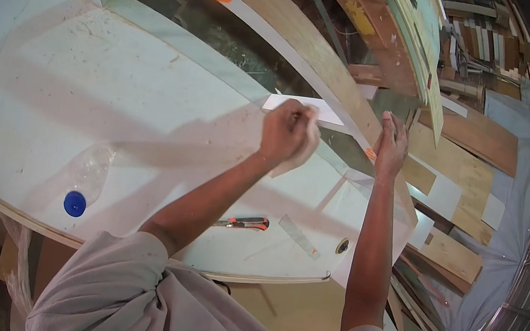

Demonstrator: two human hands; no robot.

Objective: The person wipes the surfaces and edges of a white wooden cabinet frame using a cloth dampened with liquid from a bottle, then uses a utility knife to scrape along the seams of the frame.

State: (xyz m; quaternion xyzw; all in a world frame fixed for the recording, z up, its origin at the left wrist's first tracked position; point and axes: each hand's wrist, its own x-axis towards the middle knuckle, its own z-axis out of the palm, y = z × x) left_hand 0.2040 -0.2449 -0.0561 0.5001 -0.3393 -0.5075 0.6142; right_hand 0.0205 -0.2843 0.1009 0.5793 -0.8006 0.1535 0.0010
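My left hand (281,134) is closed around a pale, crumpled cloth or paper (307,143), blurred at its edges. It is over a white-surfaced panel assembly (154,71), near a short white divider (330,113). My right hand (392,148) is raised with its fingers extended, beside the outer face of the long wooden rail (313,41). It holds nothing that I can see, and whether it touches the rail is unclear. Below my left hand, a utility knife (249,223) with orange and black grips lies on the white panel, partly behind my forearm.
A clear plastic bottle (94,170) with a blue cap (74,204) lies on the left. A clear strip (299,236) and a small round dark object (342,246) lie to the right. Stacked boards (471,170) and grey sheeting (496,270) are beyond the rail.
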